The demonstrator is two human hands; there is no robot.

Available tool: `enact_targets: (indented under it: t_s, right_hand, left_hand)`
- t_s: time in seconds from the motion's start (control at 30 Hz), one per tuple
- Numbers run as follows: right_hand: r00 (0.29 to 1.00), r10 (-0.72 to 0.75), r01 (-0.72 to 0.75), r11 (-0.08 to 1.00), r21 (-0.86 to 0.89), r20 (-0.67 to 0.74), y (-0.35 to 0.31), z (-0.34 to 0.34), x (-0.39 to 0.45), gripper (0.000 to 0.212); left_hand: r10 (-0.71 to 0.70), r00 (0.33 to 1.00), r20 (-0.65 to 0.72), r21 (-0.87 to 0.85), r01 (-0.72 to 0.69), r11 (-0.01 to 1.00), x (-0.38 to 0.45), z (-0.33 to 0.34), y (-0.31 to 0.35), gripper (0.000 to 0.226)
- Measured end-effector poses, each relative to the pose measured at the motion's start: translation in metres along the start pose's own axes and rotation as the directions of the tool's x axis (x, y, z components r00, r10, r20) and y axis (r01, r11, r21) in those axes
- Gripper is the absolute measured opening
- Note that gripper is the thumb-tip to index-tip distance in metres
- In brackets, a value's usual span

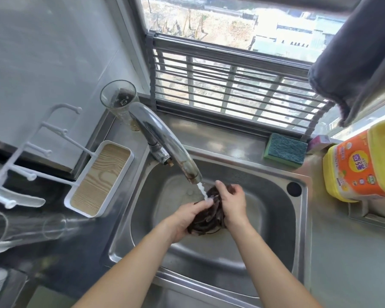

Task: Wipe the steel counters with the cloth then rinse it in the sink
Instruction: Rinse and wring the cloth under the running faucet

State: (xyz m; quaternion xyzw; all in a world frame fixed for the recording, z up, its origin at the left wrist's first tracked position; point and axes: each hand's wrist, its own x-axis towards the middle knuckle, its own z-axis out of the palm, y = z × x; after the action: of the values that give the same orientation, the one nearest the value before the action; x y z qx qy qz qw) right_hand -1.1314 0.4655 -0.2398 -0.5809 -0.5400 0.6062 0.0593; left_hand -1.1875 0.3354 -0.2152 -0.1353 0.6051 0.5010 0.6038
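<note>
A dark brown cloth (209,215), wet and bunched into a crumpled wad, sits under the running stream over the middle of the steel sink (273,221), set into the steel counter (351,258).

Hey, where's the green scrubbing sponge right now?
In the head view, the sponge lies on the steel ledge behind the sink, at its back right corner, just below the window rack and left of the yellow detergent bottle.

we see our left hand (188,218) and right hand (232,202) bare, forearms uncovered, no sleeves, rings or watch.
</note>
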Motion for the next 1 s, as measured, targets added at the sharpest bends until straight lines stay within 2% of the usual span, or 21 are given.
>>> enact_targets:
  t_s: [0.1, 0.17, 0.27, 0.33, 0.37, 0.43, 0.5, 0.57, 0.6, 0.7, 0.77, 0.8, 0.87, 0.93, 1.0]
  right_hand:
    - [0.979, 0.067, -0.075, 0.996, -0.038, -0.191, 0.003, -0.015, -0.001, 0.042]
    - [0.987, 0.084, -0.091, 0.995, -0.04, -0.139, 0.007, -0.013, -0.017, 0.038]
    - [0.982, -0.189, 0.19, 0.967, -0.17, 0.021, 0.023, 0.007, -0.059, 0.028]
    - [0.919, -0.389, 0.394, 0.895, -0.207, 0.07, 0.031, 0.018, -0.084, 0.021]
    - [0.893, -0.446, 0.449, 0.866, -0.219, 0.067, 0.029, 0.02, -0.087, 0.025]
    - [0.906, -0.423, 0.404, 0.878, -0.257, -0.02, 0.021, 0.023, -0.073, 0.037]
    - [0.958, -0.252, 0.209, 0.942, -0.264, -0.14, 0.006, 0.022, -0.044, 0.041]
    - [0.976, -0.119, 0.068, 0.962, -0.265, -0.182, -0.004, 0.019, -0.032, 0.042]
    - [0.98, -0.124, 0.076, 0.954, -0.289, -0.154, -0.005, 0.021, -0.039, 0.04]
    - [0.953, -0.302, 0.296, 0.906, -0.304, 0.028, 0.007, 0.03, -0.087, 0.029]
    - [0.924, -0.379, 0.373, 0.868, -0.327, 0.047, 0.011, 0.031, -0.097, 0.027]
    - [0.937, -0.35, 0.33, 0.872, -0.361, 0.01, 0.008, 0.032, -0.084, 0.029]
    - [0.981, -0.18, 0.14, 0.919, -0.369, -0.075, -0.003, 0.029, -0.046, 0.039]
    - [0.995, -0.033, -0.001, 0.935, -0.354, -0.09, -0.016, 0.022, -0.021, 0.046]
    - [0.998, -0.059, 0.043, 0.928, -0.37, -0.031, -0.018, 0.022, -0.029, 0.042]
  left_hand:
    - [0.121, 0.957, -0.262, -0.058, -0.141, 0.988, 0.006, -0.006, -0.002, 0.025]
    - [0.13, 0.93, -0.344, -0.107, -0.176, 0.979, 0.011, -0.005, -0.002, 0.025]
    - [0.115, 0.913, -0.391, -0.158, -0.19, 0.969, 0.015, 0.003, -0.002, 0.027]
    - [0.096, 0.918, -0.386, -0.223, -0.194, 0.955, 0.01, 0.01, 0.002, 0.035]
    - [0.084, 0.92, -0.382, -0.232, -0.184, 0.955, 0.006, 0.015, 0.002, 0.034]
    - [0.062, 0.93, -0.363, -0.216, -0.149, 0.965, 0.001, 0.024, -0.003, 0.027]
    - [0.067, 0.947, -0.315, -0.202, -0.136, 0.97, 0.0, 0.033, -0.01, 0.027]
    - [0.072, 0.951, -0.3, -0.187, -0.133, 0.973, 0.0, 0.039, -0.009, 0.027]
    - [0.094, 0.937, -0.335, -0.176, -0.16, 0.971, 0.004, 0.037, -0.007, 0.028]
    - [0.049, 0.889, -0.454, -0.249, -0.18, 0.952, 0.01, 0.017, 0.002, 0.031]
    - [0.041, 0.898, -0.437, -0.253, -0.166, 0.953, 0.011, 0.013, 0.004, 0.034]
    - [0.045, 0.913, -0.405, -0.216, -0.143, 0.966, 0.01, 0.016, 0.002, 0.034]
    - [0.061, 0.935, -0.349, -0.158, -0.123, 0.98, 0.01, 0.027, -0.004, 0.033]
    - [0.062, 0.944, -0.324, -0.136, -0.111, 0.984, 0.007, 0.037, -0.004, 0.03]
    - [0.078, 0.936, -0.344, -0.176, -0.146, 0.973, 0.01, 0.035, -0.003, 0.029]
